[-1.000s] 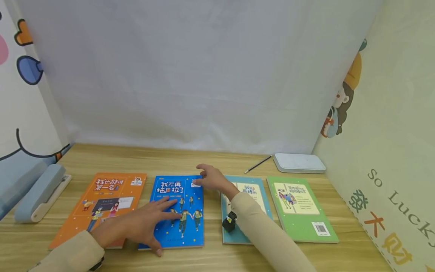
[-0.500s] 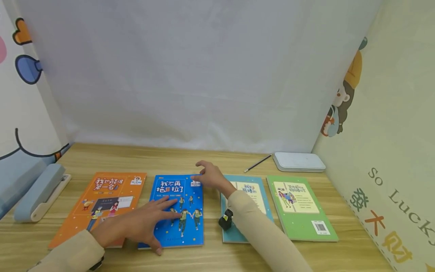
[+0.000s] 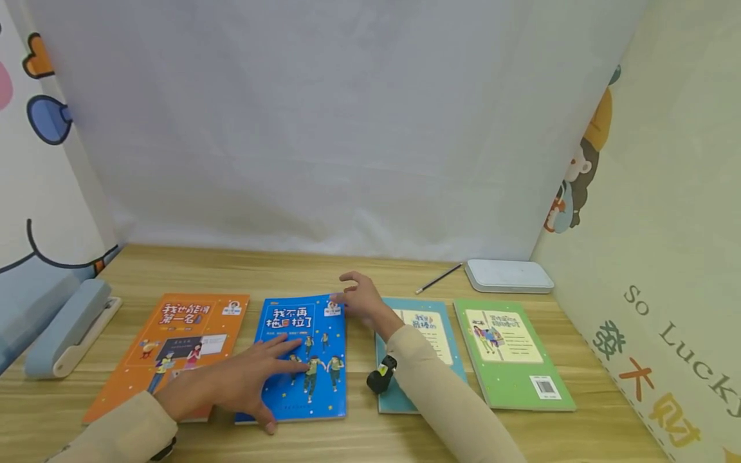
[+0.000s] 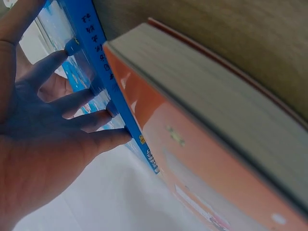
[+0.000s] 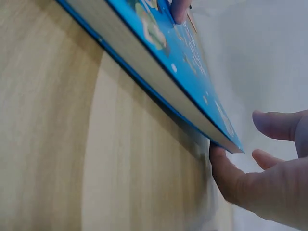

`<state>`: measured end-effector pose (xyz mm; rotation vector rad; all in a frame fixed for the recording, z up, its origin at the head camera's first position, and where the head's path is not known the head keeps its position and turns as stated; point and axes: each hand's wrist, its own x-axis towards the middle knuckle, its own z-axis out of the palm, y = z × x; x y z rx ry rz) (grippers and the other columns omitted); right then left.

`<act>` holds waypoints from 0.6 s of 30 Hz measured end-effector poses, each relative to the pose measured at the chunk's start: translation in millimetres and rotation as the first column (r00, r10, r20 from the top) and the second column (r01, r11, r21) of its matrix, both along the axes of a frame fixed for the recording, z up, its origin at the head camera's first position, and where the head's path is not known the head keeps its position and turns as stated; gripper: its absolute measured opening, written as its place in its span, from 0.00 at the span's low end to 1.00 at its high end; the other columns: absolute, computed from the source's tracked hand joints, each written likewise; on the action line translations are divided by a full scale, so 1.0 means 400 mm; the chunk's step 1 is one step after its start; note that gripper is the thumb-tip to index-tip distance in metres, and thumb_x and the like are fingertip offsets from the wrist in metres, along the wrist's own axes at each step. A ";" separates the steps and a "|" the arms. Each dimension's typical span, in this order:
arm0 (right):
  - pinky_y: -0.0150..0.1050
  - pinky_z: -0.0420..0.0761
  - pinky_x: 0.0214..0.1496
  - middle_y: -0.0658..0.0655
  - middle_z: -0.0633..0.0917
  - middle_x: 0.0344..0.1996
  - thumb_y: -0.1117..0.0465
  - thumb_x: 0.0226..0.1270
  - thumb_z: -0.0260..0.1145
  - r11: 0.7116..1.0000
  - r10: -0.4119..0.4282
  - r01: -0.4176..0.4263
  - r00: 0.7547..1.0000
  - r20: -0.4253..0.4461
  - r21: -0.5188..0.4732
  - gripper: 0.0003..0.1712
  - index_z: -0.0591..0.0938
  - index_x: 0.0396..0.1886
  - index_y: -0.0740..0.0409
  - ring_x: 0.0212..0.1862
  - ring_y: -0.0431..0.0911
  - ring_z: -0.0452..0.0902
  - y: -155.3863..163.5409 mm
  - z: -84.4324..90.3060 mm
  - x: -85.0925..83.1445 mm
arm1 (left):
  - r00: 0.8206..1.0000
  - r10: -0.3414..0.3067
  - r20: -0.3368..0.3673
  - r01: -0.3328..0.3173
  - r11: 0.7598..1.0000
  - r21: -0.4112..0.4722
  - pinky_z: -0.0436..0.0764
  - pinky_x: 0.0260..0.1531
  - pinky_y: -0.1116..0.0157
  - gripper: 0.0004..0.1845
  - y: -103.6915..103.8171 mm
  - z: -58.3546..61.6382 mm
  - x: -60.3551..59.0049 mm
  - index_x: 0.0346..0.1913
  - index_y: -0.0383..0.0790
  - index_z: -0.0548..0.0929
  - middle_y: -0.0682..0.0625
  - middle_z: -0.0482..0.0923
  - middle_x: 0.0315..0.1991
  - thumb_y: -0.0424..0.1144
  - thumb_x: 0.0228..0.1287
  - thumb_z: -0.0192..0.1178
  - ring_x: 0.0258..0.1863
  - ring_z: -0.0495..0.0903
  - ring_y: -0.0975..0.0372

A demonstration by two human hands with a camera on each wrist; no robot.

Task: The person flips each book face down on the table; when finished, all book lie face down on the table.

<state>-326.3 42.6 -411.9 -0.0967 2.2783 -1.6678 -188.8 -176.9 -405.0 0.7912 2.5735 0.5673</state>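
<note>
the blue book (image 3: 305, 357) lies on the desk (image 3: 359, 273) between an orange book (image 3: 173, 344) on its left and a teal book (image 3: 425, 334) on its right. the left hand (image 3: 231, 384) presses flat on its cover, fingers straight. the right hand (image 3: 361, 301) has fingertips under the far right corner, lifting it slightly. bare desk lies beyond. cover text is chinese.

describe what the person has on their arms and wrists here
Both arms wear long beige fabric sleeves reaching the wrists: the left sleeve and the right sleeve. Both hands, left hand and right hand, are bare, with no gloves or rings visible. A small black wrist-mounted camera with a yellowish spot sits under the right forearm.
</note>
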 end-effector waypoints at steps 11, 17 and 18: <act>0.50 0.88 0.44 0.67 0.86 0.49 0.68 0.71 0.64 0.964 0.265 -0.253 0.938 0.225 -0.078 0.38 0.61 0.76 0.46 0.44 0.59 0.88 0.044 -0.008 0.003 | 1.000 0.007 0.001 -0.007 1.000 0.008 0.49 0.71 0.30 0.47 -0.005 -0.002 -0.001 0.69 0.57 0.74 0.42 0.53 0.79 0.61 0.42 0.78 0.79 0.43 0.37; 0.49 0.89 0.38 0.66 0.87 0.43 0.71 0.70 0.62 0.957 0.291 -0.283 0.931 0.221 -0.066 0.39 0.60 0.76 0.44 0.39 0.57 0.89 0.048 -0.013 0.010 | 1.000 -0.006 -0.003 0.007 1.000 0.026 0.51 0.69 0.28 0.46 -0.010 -0.008 -0.001 0.69 0.59 0.73 0.42 0.53 0.79 0.61 0.43 0.77 0.78 0.44 0.36; 0.49 0.89 0.38 0.66 0.87 0.43 0.71 0.70 0.62 0.958 0.288 -0.280 0.933 0.215 -0.064 0.39 0.60 0.75 0.45 0.39 0.57 0.89 0.047 -0.014 0.011 | 1.000 -0.011 -0.009 0.011 1.000 0.027 0.51 0.69 0.28 0.46 -0.011 -0.009 -0.001 0.69 0.59 0.73 0.42 0.53 0.79 0.62 0.43 0.77 0.78 0.45 0.36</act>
